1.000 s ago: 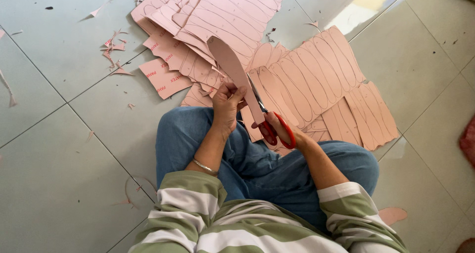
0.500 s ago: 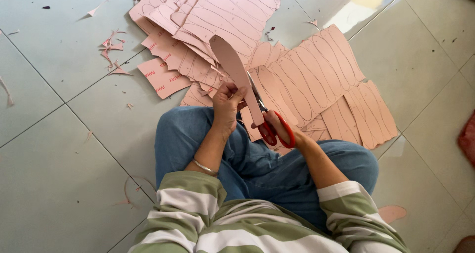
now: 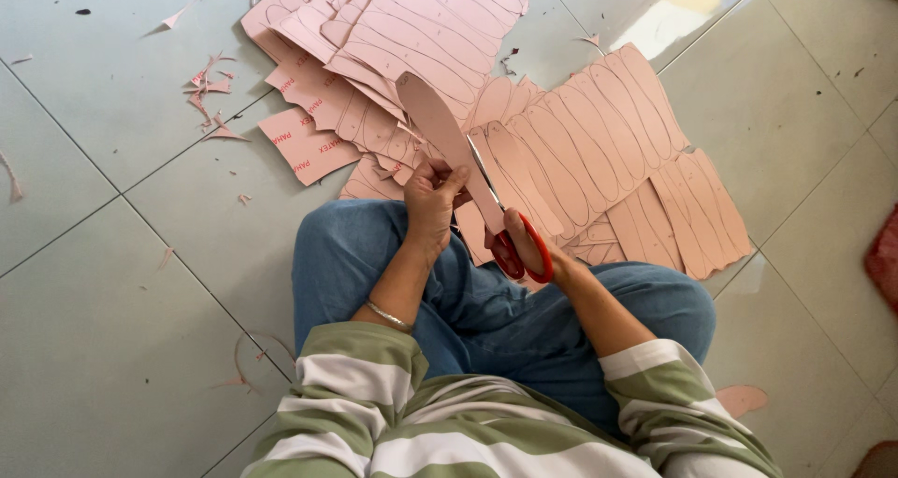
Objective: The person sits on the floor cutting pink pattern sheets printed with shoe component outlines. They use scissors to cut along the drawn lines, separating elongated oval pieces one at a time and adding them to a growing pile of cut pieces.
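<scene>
- Floor [image 3: 112, 347]: pale grey-green glazed tiles with thin dark grout lines; a bright patch of light falls on the tiles at upper right.
- Small pink offcuts [image 3: 210, 99] lie scattered on the tiles at upper left, and thin curled slivers beside the left knee.
- Stack of pink sheets [image 3: 421, 29] lies fanned out at top centre, each marked with rows of long oval outlines. A second spread of the same marked sheets [image 3: 608, 151] lies to the right, reaching down beside the right knee.
- Person sits on the floor, legs in blue jeans [image 3: 486, 310], sleeves striped green and white; thin bracelet [image 3: 388, 316] on the left wrist.
- Cut piece [image 3: 440, 132]: long, narrow, pink, rounded at the far end, plain surface; held up over the lap and in front of the sheets, tilted away to the upper left.
- Left hand [image 3: 432, 202]: fingers closed around the lower end of the cut piece, thumb on top.
- Right hand [image 3: 533, 244]: fingers through the red handles of the scissors [image 3: 500, 221], closed on them; blades lie along the right edge of the cut piece, touching it. How far apart the blades stand cannot be told.
</scene>
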